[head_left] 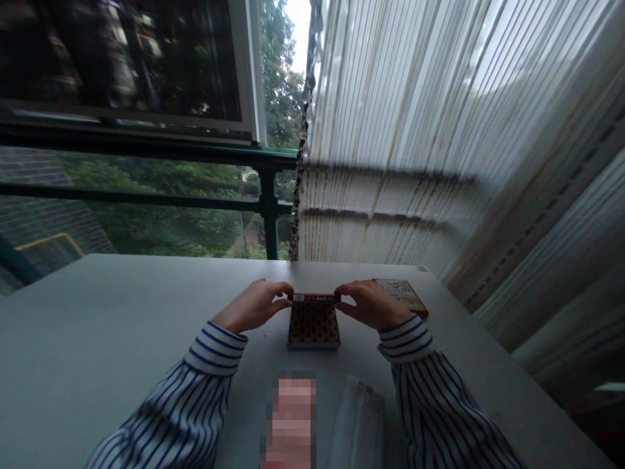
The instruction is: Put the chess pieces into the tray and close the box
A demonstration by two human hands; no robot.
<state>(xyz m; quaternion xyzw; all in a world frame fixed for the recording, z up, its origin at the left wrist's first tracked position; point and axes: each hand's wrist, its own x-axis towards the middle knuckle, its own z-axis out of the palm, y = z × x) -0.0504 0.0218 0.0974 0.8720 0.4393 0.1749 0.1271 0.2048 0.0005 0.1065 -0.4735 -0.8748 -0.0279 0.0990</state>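
A small brown patterned box [313, 324] lies on the white table [97, 339] straight in front of me. My left hand [254, 305] pinches the box's far left corner with closed fingers. At the far right corner my right hand [370, 303] grips the same box, fingers also closed. Both arms wear blue-and-white striped sleeves. A second flat piece with a light printed face, perhaps the box's lid [403, 294], rests on the table just behind my right hand.
A clear plastic wrapper [359, 420] lies on the table near me. Behind the table's far edge is a dark green railing [263, 195] and an open window; white striped curtains [439, 130] hang at the right. The table's right edge runs diagonally.
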